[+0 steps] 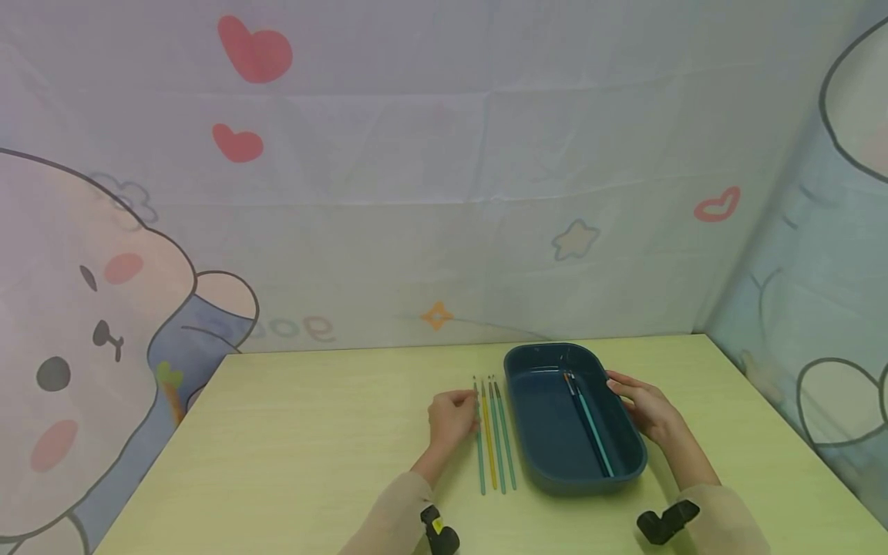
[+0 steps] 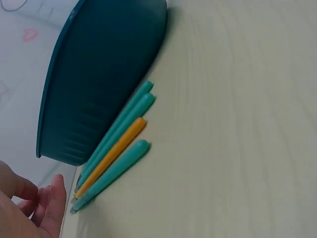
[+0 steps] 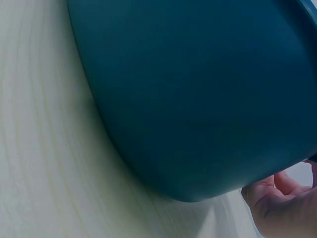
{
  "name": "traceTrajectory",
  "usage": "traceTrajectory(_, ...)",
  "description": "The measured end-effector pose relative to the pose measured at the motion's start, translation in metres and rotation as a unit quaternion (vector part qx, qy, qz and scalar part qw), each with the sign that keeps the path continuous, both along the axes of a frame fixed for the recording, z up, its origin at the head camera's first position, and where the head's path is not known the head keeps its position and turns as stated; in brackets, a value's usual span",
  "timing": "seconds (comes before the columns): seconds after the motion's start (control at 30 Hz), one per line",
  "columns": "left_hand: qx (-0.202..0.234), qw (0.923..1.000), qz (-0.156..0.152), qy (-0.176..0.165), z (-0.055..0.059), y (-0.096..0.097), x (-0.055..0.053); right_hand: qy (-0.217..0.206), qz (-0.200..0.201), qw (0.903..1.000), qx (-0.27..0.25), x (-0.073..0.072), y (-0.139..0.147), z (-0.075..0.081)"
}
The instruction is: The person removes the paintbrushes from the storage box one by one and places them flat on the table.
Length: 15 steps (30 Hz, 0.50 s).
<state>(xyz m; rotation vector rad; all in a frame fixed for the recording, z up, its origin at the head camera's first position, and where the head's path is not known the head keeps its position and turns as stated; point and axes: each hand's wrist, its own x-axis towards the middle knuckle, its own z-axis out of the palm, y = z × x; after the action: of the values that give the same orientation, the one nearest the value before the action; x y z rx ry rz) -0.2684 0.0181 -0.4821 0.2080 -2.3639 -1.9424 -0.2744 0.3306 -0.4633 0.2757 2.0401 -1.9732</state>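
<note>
Beige fabric sleeves (image 1: 390, 512) nearest, my right hand (image 1: 643, 406) clamps the deep blue plastic tray (image 1: 544, 424) while my left hand (image 1: 449, 421), grip unclear from here, sits at the leftmost slim green-handled paintbrush (image 1: 481, 464) outside it, likely a loading step next needing a pinch.

I get muted light on my feeds, soft shadow beside the tray (image 1: 544, 424), faint glare inside its far end.

Table (image 1: 298, 439): pale yellow, faint wood grain. Backdrop (image 1: 388, 169): pale creased cloth, behind table and along right side. Prints: cartoon animal (image 1: 76, 308) at left; two red hearts (image 1: 257, 54), upper left; star (image 1: 575, 240), right of centre; orange sparkle (image 1: 438, 316), just above table's far edge.
</note>
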Motion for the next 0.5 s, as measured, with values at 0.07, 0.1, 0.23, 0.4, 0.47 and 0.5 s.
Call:
traceTrajectory(0.07,0.010,0.9999,-0.004,-0.004,0.002,0.002,0.000,-0.001,-0.001,1.0000,0.000,0.000,0.000,0.000)
traceTrajectory(0.1,0.014,0.9999,-0.004,-0.006,0.004,0.003,0.001,-0.001,-0.002,1.0000,-0.001,0.000,0.000,0.000)
traceTrajectory(0.23,0.019,0.9998,-0.006,-0.008,0.008,0.006,0.001,0.000,-0.002,1.0000,-0.005,0.000,0.001,0.000)
traceTrajectory(0.4,0.048,0.9988,-0.008,-0.008,0.014,0.010,0.001,0.002,-0.001,0.9999,-0.012,0.000,0.001,-0.001)
traceTrajectory(0.47,0.056,0.9984,-0.008,-0.010,0.016,0.012,0.001,0.003,-0.001,0.9999,-0.013,0.000,0.001,-0.001)
traceTrajectory(0.5,0.055,0.9984,-0.008,-0.008,0.017,0.013,0.001,0.004,-0.001,0.9999,-0.014,0.000,0.001,-0.001)
